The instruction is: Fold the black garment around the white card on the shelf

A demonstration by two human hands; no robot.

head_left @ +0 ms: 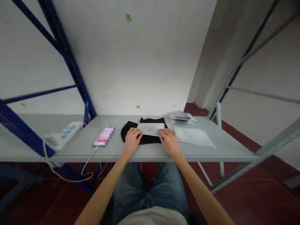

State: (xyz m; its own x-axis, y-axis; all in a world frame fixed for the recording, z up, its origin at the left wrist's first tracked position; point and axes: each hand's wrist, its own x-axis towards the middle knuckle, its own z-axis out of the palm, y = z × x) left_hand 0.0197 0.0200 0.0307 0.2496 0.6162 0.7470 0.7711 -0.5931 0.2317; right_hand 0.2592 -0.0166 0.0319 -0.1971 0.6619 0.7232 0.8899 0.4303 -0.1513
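Head view is looking down over the person's knees at a grey shelf (150,153), where both hands are resting on a black garment (131,131) lying at the near edge, dead ahead at twelve o'clock. A white card (151,128) is lying across the garment, its long axis running nine to three. The left hand (132,141) is pressing fingers flat on the card's nine o'clock end, and the right hand (169,141) is doing the same at the three o'clock end; neither is closing around anything, the fingers are spread and laid down, so it is a flat press rather than a pinch. Both hands are sitting equally near, one at each end, with the garment's bulk reaching away from the palms toward twelve. At three o'clock of the right hand a clear plastic bag (194,136) is lying flat, with a stack of packets (181,117) beyond it. Out at nine o'clock a phone (104,136) is charging beside a power strip (63,133).
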